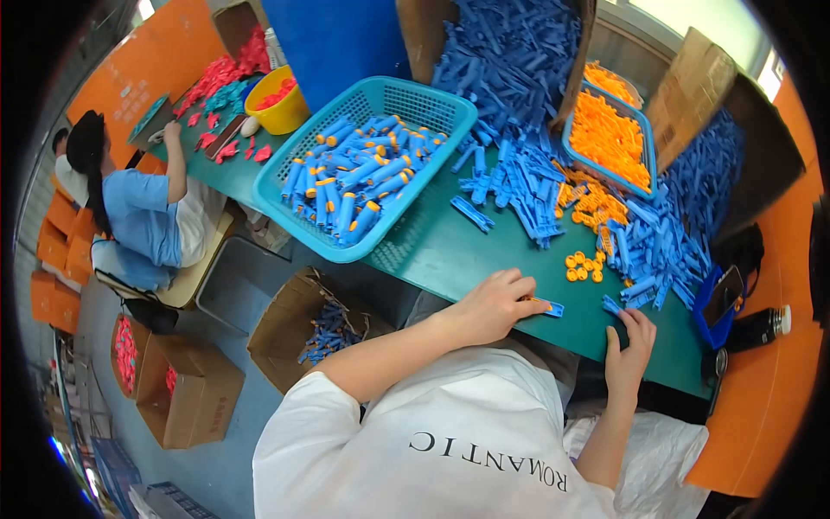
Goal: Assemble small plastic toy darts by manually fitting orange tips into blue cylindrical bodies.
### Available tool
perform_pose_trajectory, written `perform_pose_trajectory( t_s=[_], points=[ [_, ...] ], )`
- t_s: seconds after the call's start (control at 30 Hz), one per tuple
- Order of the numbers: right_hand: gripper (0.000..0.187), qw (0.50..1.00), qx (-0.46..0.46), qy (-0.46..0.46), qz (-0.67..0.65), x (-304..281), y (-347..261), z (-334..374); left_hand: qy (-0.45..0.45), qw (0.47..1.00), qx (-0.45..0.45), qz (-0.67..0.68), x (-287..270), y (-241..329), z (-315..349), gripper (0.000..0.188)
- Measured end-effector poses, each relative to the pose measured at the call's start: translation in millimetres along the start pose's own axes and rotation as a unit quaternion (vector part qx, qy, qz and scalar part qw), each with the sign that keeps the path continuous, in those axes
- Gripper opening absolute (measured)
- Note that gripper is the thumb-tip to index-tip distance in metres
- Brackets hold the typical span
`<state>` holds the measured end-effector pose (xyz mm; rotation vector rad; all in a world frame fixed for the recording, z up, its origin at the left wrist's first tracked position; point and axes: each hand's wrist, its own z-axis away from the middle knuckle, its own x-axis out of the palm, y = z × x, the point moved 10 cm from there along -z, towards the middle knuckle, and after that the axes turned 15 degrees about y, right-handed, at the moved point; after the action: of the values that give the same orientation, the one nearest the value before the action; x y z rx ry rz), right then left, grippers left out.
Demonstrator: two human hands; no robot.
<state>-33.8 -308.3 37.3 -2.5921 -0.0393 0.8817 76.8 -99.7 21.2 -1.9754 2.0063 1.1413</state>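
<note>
Near the front edge of the green table, my left hand [489, 306] is closed on a long blue plastic shell [553, 309] with a bit of orange showing by the fingertips. To its right, my right hand [635, 339] pinches another blue shell piece [611, 304] between thumb and fingers, just above the tabletop. Small round orange caps [583, 267] lie beyond and between the hands. Behind them are loose orange parts [596, 206], flanked by heaps of blue shell pieces [529, 195] and more blue pieces [650, 251] on the right.
A turquoise basket [458, 114] holds blue-and-orange assembled tubes. An orange-filled basket [650, 173] stands at the back, beside a large blue pile [510, 69]. A dark bottle [765, 327] and blue tray [711, 324] are at right. Cardboard boxes [203, 394] stand on the floor; another person [143, 203] sits left.
</note>
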Motion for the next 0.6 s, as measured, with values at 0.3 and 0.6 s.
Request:
perform_pose_trajectory(
  t_s=[0.3,0.6],
  points=[
    [0.006,0.997,-0.046,-0.023,-0.061,6.4,20.4,-7.1,0.042,0.998,-0.005,0.052,-12.6,1.0,-1.9,0.035],
    [0.022,0.894,0.161,-0.148,-0.390,25.1,-63.9,15.1,0.056,0.939,-0.191,0.279,-17.4,24.3,-15.8,0.023]
  ],
)
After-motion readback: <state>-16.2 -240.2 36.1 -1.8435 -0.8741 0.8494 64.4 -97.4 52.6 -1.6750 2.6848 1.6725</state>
